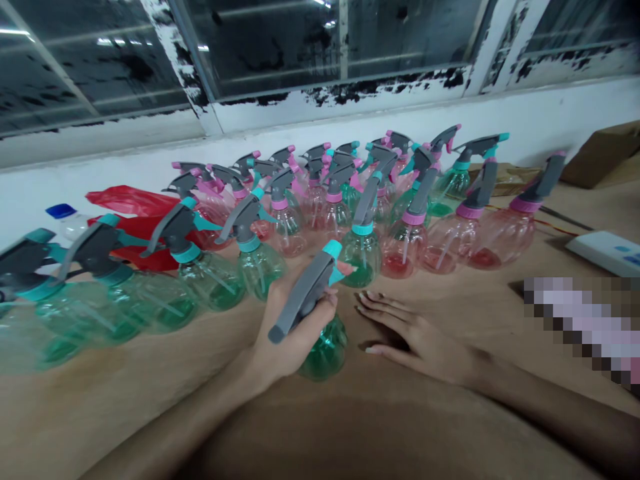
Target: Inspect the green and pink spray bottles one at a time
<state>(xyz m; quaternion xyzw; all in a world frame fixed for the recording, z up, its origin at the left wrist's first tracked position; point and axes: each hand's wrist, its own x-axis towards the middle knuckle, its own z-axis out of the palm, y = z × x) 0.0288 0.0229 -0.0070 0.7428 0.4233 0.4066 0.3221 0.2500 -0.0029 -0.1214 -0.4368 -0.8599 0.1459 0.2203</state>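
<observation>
My left hand (290, 333) is wrapped round the neck of a green spray bottle (326, 350) with a grey sprayer head and a teal nozzle. The bottle is upright at the near middle of the table; the hand hides its collar. To its right, my right hand (420, 333) rests palm down near the tabletop, fingers stretched out, holding nothing. Just beyond the hands stand another green spray bottle (361, 260) with a teal collar and a pink spray bottle (404, 250) with a pink collar.
Several green bottles (213, 280) line the left side; pink ones (500, 233) stand at right. More fill the back by the wall. Red plastic (145, 207) and a blue-capped bottle (70, 223) lie behind at left. A cardboard box (605, 157) and a white box (607, 250) are at right.
</observation>
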